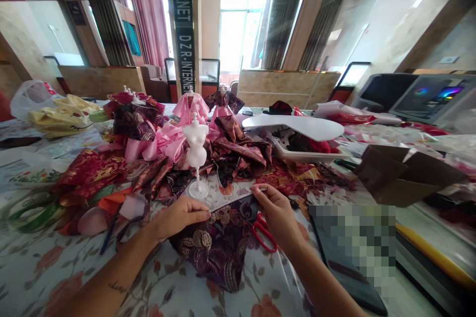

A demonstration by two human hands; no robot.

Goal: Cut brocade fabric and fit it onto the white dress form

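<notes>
A piece of dark purple brocade fabric (219, 245) with gold flowers hangs between my two hands, its upper edge pulled straight and showing a pale strip. My left hand (182, 218) pinches the left end of that edge between thumb and fingers. At the right end, my right hand (273, 203) pinches the same edge. Just beyond the fabric stands a small white dress form (196, 143) on a round base. Red-handled scissors (265, 235) lie by my right hand, partly hidden by the cloth.
Behind the form are several small dressed forms and pink cloth (169, 141). Red-gold brocade (91, 173) and a blue pen (109, 233) lie left. On the right are an open cardboard box (401, 173), a white tray (308, 154) and a dark tablet-like slab (345, 267). Flowered cloth (48, 277) covers the table.
</notes>
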